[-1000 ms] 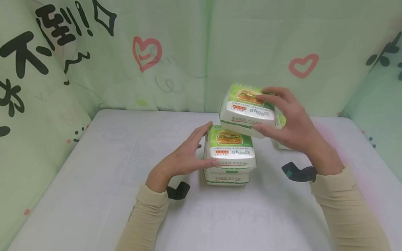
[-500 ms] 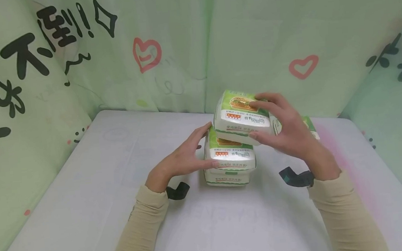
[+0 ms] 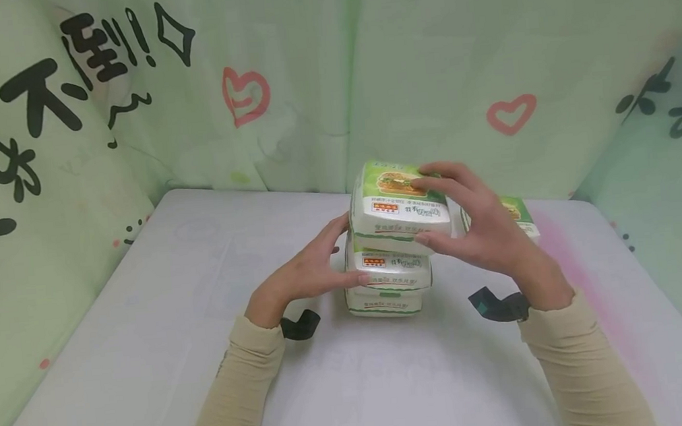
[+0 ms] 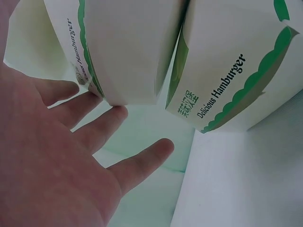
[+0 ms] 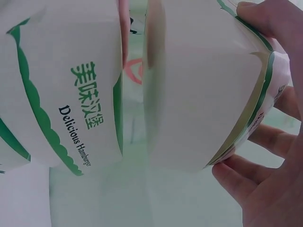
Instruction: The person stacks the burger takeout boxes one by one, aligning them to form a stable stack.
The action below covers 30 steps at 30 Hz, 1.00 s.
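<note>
I'm gripping a burger box with the right hand, its thumb pressing the front and its fingers curling over the lid. My left hand is staying unclenched, its fingers spreading nearly straight along the stack's left side and its thumb lying over the front of the middle box; I can't tell how firmly those fingertips are pressing. The gripped box is tilting just above the middle box, a thin gap showing between them in the right wrist view. The middle box is resting on the bottom box, which is sitting on the white counter. Partly behind my right hand, a fourth box is standing. Beyond the counter, a pale green curtain is hanging, showing red hearts and black writing.
</note>
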Each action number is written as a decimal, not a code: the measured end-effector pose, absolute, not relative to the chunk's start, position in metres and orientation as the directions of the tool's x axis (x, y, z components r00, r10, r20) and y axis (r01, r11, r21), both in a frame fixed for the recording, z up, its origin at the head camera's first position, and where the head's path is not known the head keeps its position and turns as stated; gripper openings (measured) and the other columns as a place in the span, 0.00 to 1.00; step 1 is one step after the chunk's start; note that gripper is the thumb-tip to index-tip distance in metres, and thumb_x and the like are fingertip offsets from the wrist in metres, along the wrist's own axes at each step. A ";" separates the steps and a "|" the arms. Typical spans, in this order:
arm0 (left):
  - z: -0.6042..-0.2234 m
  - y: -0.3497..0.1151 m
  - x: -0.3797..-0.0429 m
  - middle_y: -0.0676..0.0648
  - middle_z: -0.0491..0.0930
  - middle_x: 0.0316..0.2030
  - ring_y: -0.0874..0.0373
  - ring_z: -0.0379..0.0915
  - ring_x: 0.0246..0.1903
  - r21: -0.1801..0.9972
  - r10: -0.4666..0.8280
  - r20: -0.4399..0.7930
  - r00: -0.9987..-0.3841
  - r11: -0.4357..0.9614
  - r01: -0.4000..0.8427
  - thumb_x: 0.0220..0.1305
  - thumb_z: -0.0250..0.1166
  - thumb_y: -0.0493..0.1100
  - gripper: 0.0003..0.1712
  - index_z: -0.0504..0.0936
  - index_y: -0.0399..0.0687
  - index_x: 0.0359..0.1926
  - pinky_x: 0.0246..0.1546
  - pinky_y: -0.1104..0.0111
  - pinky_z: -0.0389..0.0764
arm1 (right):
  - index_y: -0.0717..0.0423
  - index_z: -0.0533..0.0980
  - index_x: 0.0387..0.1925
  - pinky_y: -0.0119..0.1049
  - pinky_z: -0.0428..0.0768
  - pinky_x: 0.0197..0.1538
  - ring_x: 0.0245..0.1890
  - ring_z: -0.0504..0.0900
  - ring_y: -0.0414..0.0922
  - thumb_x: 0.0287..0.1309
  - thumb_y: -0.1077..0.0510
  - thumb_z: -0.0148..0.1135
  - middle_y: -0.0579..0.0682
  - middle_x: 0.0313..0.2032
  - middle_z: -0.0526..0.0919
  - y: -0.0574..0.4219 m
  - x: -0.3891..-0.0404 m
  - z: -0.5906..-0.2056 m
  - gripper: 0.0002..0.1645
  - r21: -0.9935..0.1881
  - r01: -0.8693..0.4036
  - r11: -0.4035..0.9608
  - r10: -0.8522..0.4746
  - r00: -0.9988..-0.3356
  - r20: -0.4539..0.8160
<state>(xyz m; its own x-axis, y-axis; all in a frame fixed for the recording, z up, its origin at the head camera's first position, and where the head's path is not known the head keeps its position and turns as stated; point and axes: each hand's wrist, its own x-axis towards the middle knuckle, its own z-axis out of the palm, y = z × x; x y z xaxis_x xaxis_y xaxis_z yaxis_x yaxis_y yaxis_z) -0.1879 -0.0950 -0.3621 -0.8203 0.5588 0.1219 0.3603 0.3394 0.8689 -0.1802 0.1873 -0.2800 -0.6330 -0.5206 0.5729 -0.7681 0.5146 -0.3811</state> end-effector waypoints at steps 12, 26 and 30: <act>-0.363 -0.095 -0.189 0.61 0.62 0.68 0.62 0.51 0.72 0.884 0.574 0.134 -0.808 0.299 0.359 0.55 0.75 0.53 0.54 0.50 0.67 0.75 0.70 0.44 0.62 | 0.51 0.74 0.62 0.24 0.66 0.60 0.65 0.69 0.46 0.41 0.61 0.78 0.50 0.66 0.70 0.183 -0.176 -0.280 0.42 -0.370 -0.785 0.497 -0.548 -0.615 0.567; -0.361 -0.096 -0.188 0.60 0.59 0.70 0.62 0.51 0.72 0.882 0.569 0.132 -0.812 0.306 0.358 0.53 0.76 0.53 0.56 0.49 0.69 0.75 0.70 0.46 0.60 | 0.51 0.74 0.63 0.26 0.65 0.62 0.66 0.69 0.49 0.41 0.59 0.79 0.51 0.66 0.69 0.182 -0.174 -0.284 0.43 -0.371 -0.784 0.497 -0.564 -0.617 0.549; -0.361 -0.096 -0.189 0.59 0.61 0.68 0.61 0.54 0.70 0.892 0.575 0.139 -0.806 0.281 0.355 0.54 0.76 0.51 0.53 0.52 0.67 0.74 0.70 0.48 0.62 | 0.50 0.74 0.63 0.29 0.65 0.63 0.66 0.68 0.48 0.41 0.59 0.79 0.51 0.66 0.69 0.182 -0.174 -0.286 0.43 -0.375 -0.781 0.500 -0.566 -0.622 0.542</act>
